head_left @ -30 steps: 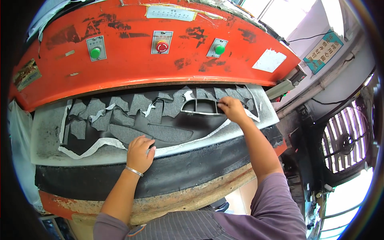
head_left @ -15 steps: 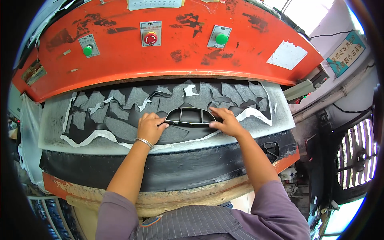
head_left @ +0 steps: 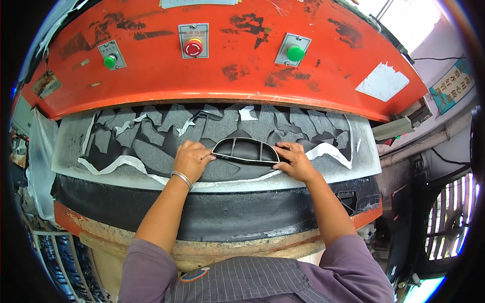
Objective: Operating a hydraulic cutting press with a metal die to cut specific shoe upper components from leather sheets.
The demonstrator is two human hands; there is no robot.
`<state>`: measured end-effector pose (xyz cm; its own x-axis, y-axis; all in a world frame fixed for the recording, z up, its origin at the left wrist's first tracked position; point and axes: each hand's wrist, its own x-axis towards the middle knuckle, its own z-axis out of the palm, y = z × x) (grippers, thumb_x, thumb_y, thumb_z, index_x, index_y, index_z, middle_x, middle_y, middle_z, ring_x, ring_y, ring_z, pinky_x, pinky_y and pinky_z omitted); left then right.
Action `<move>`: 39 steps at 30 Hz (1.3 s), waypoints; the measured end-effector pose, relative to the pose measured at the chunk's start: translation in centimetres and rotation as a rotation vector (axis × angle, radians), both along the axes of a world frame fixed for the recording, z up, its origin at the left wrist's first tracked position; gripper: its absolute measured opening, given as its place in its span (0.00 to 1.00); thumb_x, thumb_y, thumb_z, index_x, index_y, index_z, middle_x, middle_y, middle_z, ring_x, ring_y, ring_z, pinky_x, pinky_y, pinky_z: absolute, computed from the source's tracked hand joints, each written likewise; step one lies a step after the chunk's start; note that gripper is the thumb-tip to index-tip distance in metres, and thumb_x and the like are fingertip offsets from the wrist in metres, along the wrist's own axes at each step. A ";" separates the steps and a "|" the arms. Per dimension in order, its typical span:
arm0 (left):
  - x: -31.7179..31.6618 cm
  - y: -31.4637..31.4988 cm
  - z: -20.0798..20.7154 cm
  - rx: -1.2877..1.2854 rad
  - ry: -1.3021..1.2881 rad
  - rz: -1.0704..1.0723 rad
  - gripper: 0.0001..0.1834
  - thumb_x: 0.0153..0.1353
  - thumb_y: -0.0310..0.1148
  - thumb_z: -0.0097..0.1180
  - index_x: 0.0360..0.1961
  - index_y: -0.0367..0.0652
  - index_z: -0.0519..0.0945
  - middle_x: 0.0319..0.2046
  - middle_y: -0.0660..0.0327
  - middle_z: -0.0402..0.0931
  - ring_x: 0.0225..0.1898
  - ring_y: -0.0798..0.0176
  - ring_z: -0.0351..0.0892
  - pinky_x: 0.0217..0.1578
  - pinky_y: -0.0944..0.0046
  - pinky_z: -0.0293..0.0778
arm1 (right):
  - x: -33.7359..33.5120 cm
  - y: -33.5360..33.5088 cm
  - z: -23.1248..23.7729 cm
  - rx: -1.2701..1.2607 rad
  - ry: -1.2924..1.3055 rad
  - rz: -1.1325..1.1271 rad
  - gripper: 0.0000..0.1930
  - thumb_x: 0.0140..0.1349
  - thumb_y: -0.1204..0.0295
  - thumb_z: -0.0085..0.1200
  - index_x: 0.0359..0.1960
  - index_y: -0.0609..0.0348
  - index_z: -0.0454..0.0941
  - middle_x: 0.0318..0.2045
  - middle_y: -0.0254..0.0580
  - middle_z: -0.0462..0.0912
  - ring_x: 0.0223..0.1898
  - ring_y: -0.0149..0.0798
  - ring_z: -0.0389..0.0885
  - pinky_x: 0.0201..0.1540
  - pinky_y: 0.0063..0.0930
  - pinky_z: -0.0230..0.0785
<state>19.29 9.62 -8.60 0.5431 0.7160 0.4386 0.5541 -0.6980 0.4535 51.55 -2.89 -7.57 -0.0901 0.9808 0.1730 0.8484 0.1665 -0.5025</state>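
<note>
A half-moon cutting die (head_left: pixel 246 161) with a thin metal rim and two crossbars is held between my hands, over a black sheet material (head_left: pixel 216 172) with a grey fuzzy side and many cut-out gaps. My left hand (head_left: pixel 193 160) pinches the die's left corner between thumb and fingers. At the right corner, my right hand (head_left: pixel 295 160) grips it the same way. The straight edge of the die faces me and its curved edge faces away. Whether it rests fully on the sheet, I cannot tell.
The orange press head (head_left: pixel 151 76) spans the far side, with a red button (head_left: pixel 193 48) and green buttons (head_left: pixel 295 53). The sheet lies on a pale cutting board (head_left: pixel 68 146). A black ledge (head_left: pixel 227 217) runs along the near side, with a small black frame (head_left: pixel 347 201) at its right.
The die has turned slightly clockwise, its right end coming nearer to me. Both hands keep their grip on its corners. The whole view has shifted a little.
</note>
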 end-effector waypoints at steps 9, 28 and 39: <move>-5.1 2.5 2.5 -0.329 -0.348 0.138 0.17 0.54 0.40 0.65 0.41 0.40 0.83 0.34 0.55 0.82 0.38 0.57 0.80 0.42 0.61 0.75 | -1.4 -0.8 4.2 0.149 0.221 -0.163 0.35 0.48 0.63 0.69 0.60 0.55 0.70 0.52 0.49 0.77 0.55 0.50 0.71 0.60 0.41 0.61; -11.8 -9.3 8.3 -0.451 0.109 -0.100 0.14 0.58 0.45 0.57 0.28 0.48 0.85 0.29 0.59 0.79 0.36 0.53 0.78 0.39 0.55 0.75 | -14.5 -5.8 9.1 -0.203 0.050 0.190 0.23 0.51 0.55 0.65 0.41 0.59 0.77 0.36 0.46 0.80 0.39 0.49 0.78 0.43 0.37 0.72; -8.8 -19.7 5.5 -0.167 -0.033 0.088 0.08 0.51 0.37 0.61 0.27 0.44 0.83 0.27 0.59 0.77 0.32 0.52 0.77 0.35 0.55 0.74 | -18.7 -12.9 6.1 -0.033 -0.230 0.215 0.20 0.40 0.67 0.68 0.37 0.58 0.78 0.32 0.42 0.77 0.40 0.46 0.76 0.43 0.36 0.72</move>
<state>10.52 -10.06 -3.12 0.4624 0.8245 0.3263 0.5927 -0.5611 0.5778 32.82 -15.76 -1.50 -0.3288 0.9399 0.0922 0.8877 0.3409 -0.3095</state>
